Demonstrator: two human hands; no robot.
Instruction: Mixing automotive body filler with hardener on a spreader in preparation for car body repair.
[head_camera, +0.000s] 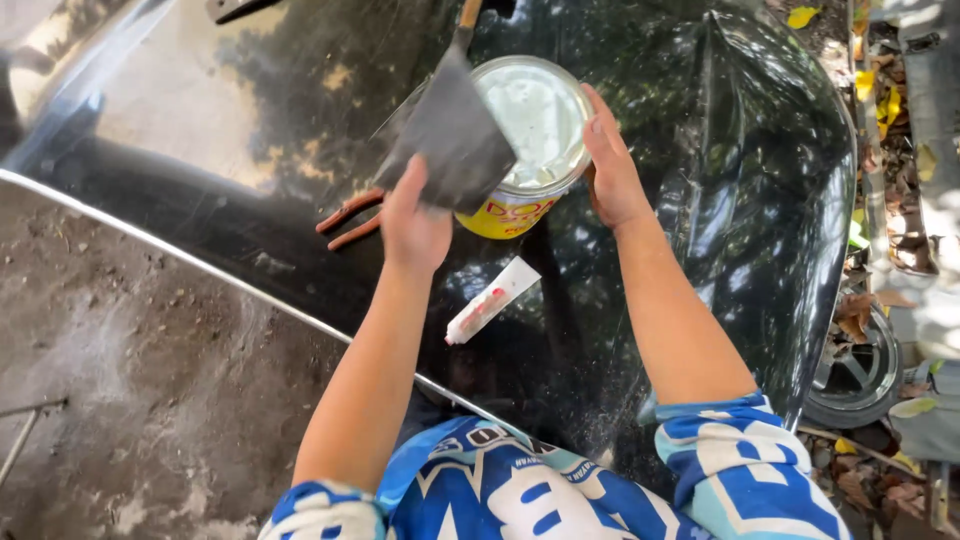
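An open round can (535, 130) with a yellow side and pale grey-white paste inside stands on a glossy black car panel (700, 200). My right hand (612, 165) grips the can's right side. My left hand (412, 225) holds a flat dark square plate (450, 135) tilted over the can's left rim. A putty knife (465, 25) with a wooden handle rests on or against the plate's top. A small white tube (492, 300) with red marking lies on the panel between my forearms.
Orange-handled pliers (348, 218) lie on the panel left of my left hand. A chrome trim strip (200, 260) borders the panel; bare dirt ground lies to its left. A wheel (860, 370), dry leaves and debris sit at the right.
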